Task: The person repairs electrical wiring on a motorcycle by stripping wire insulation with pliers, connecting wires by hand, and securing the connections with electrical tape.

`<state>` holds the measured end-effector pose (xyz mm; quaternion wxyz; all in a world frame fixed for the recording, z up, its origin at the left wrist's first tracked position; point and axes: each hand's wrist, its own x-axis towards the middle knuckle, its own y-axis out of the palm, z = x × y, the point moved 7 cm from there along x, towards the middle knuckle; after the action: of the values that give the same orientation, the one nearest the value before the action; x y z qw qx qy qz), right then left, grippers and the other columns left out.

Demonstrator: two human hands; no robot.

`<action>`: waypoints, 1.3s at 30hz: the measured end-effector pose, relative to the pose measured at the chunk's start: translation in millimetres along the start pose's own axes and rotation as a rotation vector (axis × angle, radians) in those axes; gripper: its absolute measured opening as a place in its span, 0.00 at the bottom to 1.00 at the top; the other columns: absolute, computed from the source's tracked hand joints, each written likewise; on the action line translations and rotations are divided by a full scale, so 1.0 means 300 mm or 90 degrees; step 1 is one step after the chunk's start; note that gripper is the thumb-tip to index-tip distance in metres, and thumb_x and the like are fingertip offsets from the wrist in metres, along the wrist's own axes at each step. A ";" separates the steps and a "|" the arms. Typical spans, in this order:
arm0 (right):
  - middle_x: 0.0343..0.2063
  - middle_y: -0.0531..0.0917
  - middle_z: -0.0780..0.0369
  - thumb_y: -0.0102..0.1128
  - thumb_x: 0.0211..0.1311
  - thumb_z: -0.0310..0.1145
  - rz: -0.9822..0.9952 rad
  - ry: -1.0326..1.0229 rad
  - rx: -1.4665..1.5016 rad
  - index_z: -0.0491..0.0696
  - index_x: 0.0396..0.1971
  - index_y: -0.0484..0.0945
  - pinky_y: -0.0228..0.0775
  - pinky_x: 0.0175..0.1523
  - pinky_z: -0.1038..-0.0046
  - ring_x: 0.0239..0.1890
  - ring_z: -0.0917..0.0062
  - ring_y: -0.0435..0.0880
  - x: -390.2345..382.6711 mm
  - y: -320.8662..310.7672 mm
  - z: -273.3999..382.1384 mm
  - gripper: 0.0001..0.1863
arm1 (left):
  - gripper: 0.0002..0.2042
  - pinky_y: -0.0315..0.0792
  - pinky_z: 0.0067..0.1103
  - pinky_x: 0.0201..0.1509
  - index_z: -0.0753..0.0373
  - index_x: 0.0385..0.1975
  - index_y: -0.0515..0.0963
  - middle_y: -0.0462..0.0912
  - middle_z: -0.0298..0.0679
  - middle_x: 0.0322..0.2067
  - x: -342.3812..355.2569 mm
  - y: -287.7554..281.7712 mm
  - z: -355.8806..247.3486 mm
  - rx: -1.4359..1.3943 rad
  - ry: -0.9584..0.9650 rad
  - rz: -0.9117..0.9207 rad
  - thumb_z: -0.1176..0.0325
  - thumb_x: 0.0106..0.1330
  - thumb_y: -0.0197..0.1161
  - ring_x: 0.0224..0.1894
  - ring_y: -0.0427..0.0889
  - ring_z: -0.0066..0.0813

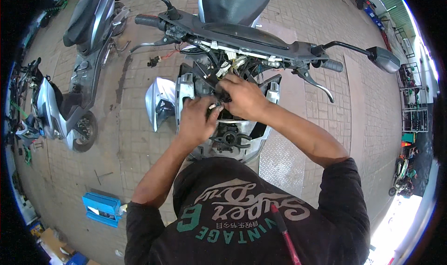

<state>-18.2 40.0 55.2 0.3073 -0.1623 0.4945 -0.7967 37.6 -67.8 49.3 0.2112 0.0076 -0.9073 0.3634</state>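
A scooter with its front opened up stands before me, and both my hands are inside it below the handlebar [242, 37]. My left hand [194, 120] is closed, thumb and fingers pinched near a small white piece [213, 106] that may be a connector. Right beside it, my right hand [244, 98] is closed with its fingers curled down into dark wiring; what it grips is hidden. White wire connectors [224, 69] and loose cables hang just above my right fingers. Beneath my hands sits a dark round fitting [230, 138] within the front bodywork.
A silver body panel [160, 104] juts out to the left of the front. Another scooter [60, 107] is parked farther left. An open blue box [101, 209] and a T-shaped tool [102, 175] lie on the floor. A metal tread plate [281, 165] lies at right.
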 end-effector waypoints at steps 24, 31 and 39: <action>0.36 0.76 0.58 0.64 0.45 0.23 -0.301 -0.305 0.016 0.45 0.30 0.78 0.75 0.34 0.71 0.35 0.67 0.80 -0.126 -0.030 0.003 0.10 | 0.06 0.63 0.19 0.27 0.60 0.32 0.75 0.75 0.32 0.21 -0.089 0.146 0.087 -0.856 -0.650 0.064 0.67 0.59 0.62 0.23 0.71 0.21; 0.34 0.77 0.53 0.61 0.49 0.27 0.148 -0.038 0.190 0.40 0.31 0.78 0.67 0.49 0.63 0.41 0.59 0.76 0.039 -0.033 -0.031 0.09 | 0.09 0.65 0.32 0.41 0.64 0.33 0.75 0.79 0.39 0.30 -0.002 -0.013 0.005 0.047 0.000 0.029 0.67 0.57 0.60 0.34 0.76 0.38; 0.36 0.76 0.57 0.61 0.46 0.29 0.099 -0.117 -0.056 0.43 0.34 0.75 0.66 0.52 0.62 0.44 0.61 0.76 0.020 -0.049 0.046 0.13 | 0.11 0.67 0.30 0.42 0.65 0.34 0.75 0.80 0.39 0.30 0.003 -0.015 0.020 0.001 -0.111 0.074 0.65 0.57 0.62 0.33 0.78 0.38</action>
<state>-20.0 31.3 74.2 0.4045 -0.2094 0.5099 -0.7297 35.4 -75.1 48.7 0.1103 -0.0131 -0.9209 0.3736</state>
